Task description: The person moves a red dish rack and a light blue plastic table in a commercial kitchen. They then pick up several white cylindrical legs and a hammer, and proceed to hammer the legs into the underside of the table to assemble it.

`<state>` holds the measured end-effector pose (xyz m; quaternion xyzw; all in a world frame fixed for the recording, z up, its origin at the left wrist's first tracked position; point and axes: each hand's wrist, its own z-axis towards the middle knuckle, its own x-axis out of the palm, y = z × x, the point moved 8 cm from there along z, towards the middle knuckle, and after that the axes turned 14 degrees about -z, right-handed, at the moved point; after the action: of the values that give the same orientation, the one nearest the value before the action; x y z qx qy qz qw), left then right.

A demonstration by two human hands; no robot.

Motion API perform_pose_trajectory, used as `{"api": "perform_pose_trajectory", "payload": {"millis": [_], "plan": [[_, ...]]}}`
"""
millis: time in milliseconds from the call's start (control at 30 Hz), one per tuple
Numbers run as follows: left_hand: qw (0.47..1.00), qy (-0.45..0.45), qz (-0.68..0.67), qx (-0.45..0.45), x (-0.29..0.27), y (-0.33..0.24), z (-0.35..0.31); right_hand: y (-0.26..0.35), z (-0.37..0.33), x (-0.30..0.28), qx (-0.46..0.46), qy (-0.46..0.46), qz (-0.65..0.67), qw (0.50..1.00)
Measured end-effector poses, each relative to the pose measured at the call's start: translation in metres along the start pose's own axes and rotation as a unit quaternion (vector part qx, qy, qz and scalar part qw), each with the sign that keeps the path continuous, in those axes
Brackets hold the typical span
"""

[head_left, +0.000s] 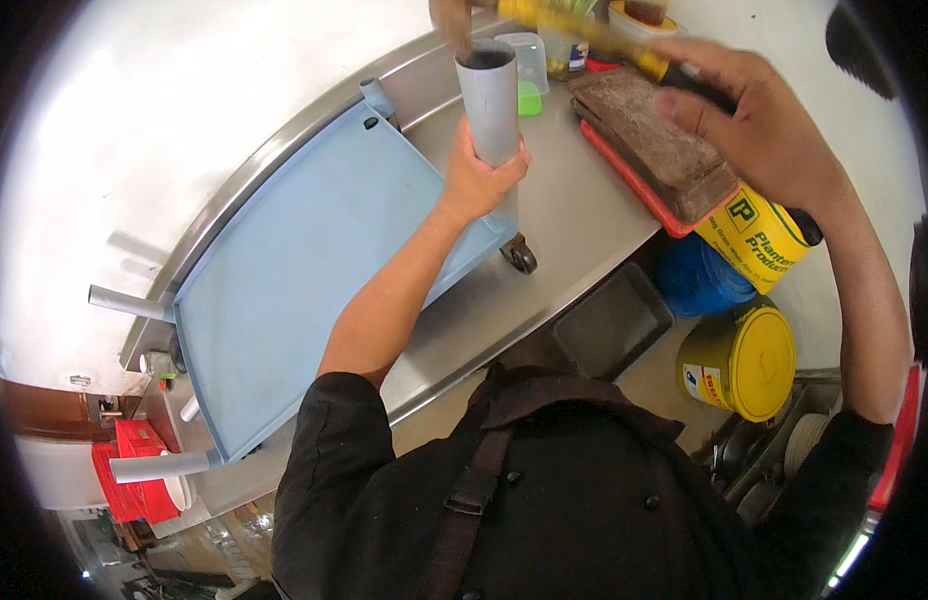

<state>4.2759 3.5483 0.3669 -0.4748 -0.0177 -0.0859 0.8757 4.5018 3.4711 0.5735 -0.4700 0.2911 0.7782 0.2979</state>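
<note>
My left hand (481, 178) is wrapped round a grey hollow tube (491, 110) that stands at the right corner of a light blue cart shelf (304, 250). The tube's open top faces up. Raised at the upper right, my right hand (769, 125) grips a hammer (584, 38) by its yellow and black handle. The hammer's head, smeared by motion, hangs just above the tube's rim; whether they touch I cannot tell. More grey tubes (162, 466) stick out at the shelf's left corners. A dark caster wheel (520, 255) sits under the right corner.
The shelf rests on a steel counter (554, 250) along a white wall. To the right are stacked brown and red trays (654, 140), a blue drum (699, 275) and a yellow lidded bucket (759, 365). A clear container (527, 60) stands behind the tube. Red crates (144, 470) are far left.
</note>
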Motion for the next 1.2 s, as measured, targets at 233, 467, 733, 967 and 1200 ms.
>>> {"api": "perform_pose_trajectory", "payload": {"millis": [233,467,733,967,1200], "plan": [[0.999,0.026,-0.004,-0.024,0.004,-0.001,0.003,0.0,-0.007,0.01,0.0,0.057,-0.112,0.992],[0.999,0.035,-0.003,-0.014,-0.003,0.012,0.004,0.018,-0.011,0.019,0.039,0.039,-0.081,0.995],[1.0,0.006,0.009,-0.009,-0.02,0.012,-0.018,0.049,-0.079,0.049,0.274,-0.03,0.103,0.956],[0.963,0.118,-0.169,-0.175,-0.086,-0.042,-0.283,0.043,-0.294,0.258,0.355,-0.113,0.358,0.856],[0.87,0.004,-0.015,-0.492,-0.213,-0.125,-0.637,0.11,-0.539,0.488,0.57,0.103,0.387,0.718]]}}
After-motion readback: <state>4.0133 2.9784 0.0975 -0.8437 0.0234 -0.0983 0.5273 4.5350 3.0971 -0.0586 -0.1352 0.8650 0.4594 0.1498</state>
